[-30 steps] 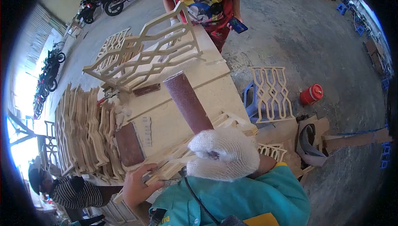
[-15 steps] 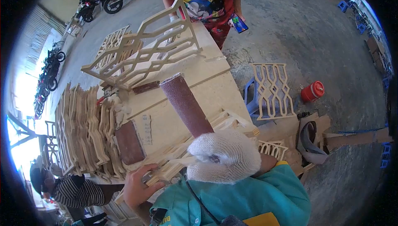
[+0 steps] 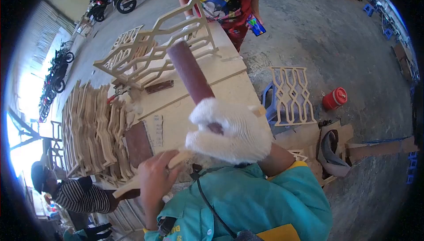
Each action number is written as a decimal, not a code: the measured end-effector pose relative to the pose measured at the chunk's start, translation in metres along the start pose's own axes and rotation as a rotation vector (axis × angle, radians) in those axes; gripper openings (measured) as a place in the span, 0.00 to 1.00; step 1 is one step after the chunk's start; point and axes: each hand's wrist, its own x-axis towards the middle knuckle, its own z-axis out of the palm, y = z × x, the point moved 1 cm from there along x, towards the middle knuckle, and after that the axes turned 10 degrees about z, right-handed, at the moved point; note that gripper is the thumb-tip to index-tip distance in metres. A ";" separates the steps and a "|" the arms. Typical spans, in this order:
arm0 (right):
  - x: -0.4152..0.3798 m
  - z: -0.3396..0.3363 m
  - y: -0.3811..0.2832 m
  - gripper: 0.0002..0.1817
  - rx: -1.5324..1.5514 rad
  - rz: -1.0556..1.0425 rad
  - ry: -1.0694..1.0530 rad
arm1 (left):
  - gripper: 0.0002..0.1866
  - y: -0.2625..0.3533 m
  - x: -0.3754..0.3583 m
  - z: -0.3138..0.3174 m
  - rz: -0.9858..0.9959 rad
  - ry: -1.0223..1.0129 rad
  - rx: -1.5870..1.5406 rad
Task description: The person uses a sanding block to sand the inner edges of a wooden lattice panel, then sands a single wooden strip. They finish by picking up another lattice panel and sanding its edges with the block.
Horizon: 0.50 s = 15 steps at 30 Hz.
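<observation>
At the left of the frame, the stack of lattice panels [image 3: 90, 130] stood on edge beside the workbench [image 3: 221, 71]; whether they were finished I could not tell. Compared with the frame 1 second earlier, the sandpaper-wrapped cylinder [image 3: 190, 72] sat higher, gripped tight in the gloved right hand [image 3: 229, 128]. The bare left hand [image 3: 155, 174] pinched 1 wooden lattice piece [image 3: 145, 180], now lifted at centre-bottom.
</observation>
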 end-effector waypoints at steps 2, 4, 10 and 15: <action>0.001 -0.002 0.000 0.14 0.181 0.055 0.021 | 0.15 -0.007 0.004 0.006 -0.029 -0.041 0.125; -0.009 -0.004 0.003 0.13 0.254 0.044 0.047 | 0.13 -0.019 0.009 0.006 -0.020 -0.042 0.216; -0.067 -0.021 0.035 0.10 0.365 0.125 -0.045 | 0.13 -0.045 0.033 -0.007 0.003 0.124 0.244; -0.095 -0.009 0.076 0.08 0.255 0.546 -0.046 | 0.14 -0.051 0.060 -0.009 -0.066 0.103 0.232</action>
